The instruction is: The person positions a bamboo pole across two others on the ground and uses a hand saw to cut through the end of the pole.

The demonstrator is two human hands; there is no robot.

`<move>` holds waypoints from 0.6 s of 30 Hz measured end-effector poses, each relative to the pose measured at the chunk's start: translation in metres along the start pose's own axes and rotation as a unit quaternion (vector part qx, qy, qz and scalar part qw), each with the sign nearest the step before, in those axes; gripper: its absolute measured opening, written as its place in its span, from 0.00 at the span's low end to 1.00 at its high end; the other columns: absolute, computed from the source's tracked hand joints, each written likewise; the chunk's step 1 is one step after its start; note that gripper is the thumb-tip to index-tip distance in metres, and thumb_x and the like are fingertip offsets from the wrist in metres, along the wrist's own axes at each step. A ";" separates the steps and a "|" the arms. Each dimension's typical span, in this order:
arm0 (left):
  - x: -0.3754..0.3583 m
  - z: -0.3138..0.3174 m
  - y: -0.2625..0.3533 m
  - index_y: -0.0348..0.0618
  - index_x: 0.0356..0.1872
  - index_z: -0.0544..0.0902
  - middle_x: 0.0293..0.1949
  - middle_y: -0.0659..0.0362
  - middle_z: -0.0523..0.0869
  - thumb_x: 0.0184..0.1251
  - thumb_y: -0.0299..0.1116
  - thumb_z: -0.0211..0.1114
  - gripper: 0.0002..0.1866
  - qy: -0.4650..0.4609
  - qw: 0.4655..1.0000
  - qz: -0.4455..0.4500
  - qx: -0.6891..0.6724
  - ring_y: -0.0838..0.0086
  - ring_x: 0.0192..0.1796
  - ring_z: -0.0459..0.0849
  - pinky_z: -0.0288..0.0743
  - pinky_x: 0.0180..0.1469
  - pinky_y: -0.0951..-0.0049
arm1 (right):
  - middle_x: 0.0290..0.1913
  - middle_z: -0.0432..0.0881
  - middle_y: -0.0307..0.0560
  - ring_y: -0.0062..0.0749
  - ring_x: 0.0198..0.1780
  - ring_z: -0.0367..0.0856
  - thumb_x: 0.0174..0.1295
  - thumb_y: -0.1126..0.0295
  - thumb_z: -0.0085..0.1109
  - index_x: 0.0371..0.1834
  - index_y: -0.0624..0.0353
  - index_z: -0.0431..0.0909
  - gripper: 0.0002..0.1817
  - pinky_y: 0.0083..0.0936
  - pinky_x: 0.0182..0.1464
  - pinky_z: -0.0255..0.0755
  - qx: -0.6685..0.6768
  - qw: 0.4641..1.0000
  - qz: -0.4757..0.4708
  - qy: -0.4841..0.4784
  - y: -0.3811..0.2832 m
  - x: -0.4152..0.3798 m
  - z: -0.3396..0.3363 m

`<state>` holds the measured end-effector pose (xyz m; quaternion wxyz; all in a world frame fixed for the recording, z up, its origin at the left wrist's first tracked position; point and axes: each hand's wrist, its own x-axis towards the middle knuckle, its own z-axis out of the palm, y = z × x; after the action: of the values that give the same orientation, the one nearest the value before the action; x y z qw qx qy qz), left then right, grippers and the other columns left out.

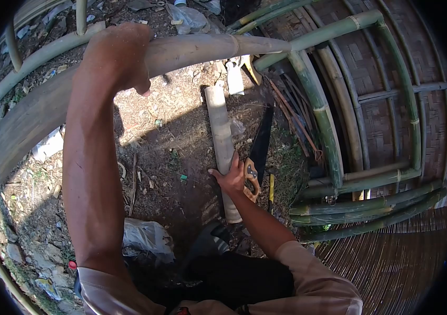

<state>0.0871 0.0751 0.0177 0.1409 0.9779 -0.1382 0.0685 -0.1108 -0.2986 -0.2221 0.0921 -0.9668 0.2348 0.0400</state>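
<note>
My left hand [121,50] is closed over a long, thick bamboo pole [192,53] that crosses the upper part of the head view, its thumb showing on the near side. Lower down, my right hand [230,177] grips a short length of bamboo [220,123] lying on the ground, thumb on one side and fingers on the other. Just right of that hand lies a handsaw [262,139] with a dark blade and a wooden handle. A yellow stick-like thing [271,188] is beside the saw handle.
At the right stands a green bamboo frame [334,144] before a woven wall [378,100]. Several bamboo poles [360,209] are stacked below it. A plastic bag [147,239] lies near my feet, and wood scraps litter the ground. Thin rods [299,123] lean near the frame.
</note>
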 end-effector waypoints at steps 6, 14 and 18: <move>-0.002 -0.004 0.004 0.40 0.48 0.86 0.49 0.46 0.90 0.31 0.35 0.89 0.34 -0.023 1.000 -0.013 -0.012 0.51 0.56 0.89 0.83 0.59 0.55 | 0.70 0.67 0.65 0.62 0.70 0.72 0.46 0.42 0.84 0.86 0.52 0.45 0.69 0.50 0.72 0.70 -0.002 1.000 0.008 -0.008 -0.001 0.000 -0.002; -0.004 -0.004 0.006 0.42 0.53 0.86 0.49 0.48 0.90 0.29 0.31 0.88 0.38 -0.030 0.999 -0.015 -0.010 0.51 0.57 0.87 0.81 0.62 0.54 | 0.70 0.68 0.65 0.62 0.71 0.72 0.46 0.42 0.84 0.86 0.52 0.46 0.69 0.50 0.72 0.71 0.006 1.000 0.011 -0.018 -0.003 -0.001 -0.005; -0.005 -0.005 0.008 0.42 0.53 0.86 0.50 0.48 0.89 0.29 0.32 0.88 0.38 -0.025 0.999 -0.017 -0.016 0.51 0.59 0.86 0.80 0.63 0.54 | 0.70 0.68 0.65 0.63 0.70 0.72 0.45 0.41 0.84 0.86 0.52 0.46 0.70 0.50 0.72 0.71 -0.004 1.000 0.016 -0.015 -0.002 0.001 -0.002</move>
<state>0.0798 0.0708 0.0239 0.1542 0.9791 -0.1261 0.0399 -0.1087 -0.2977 -0.2197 0.0910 -0.9625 0.2490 0.0569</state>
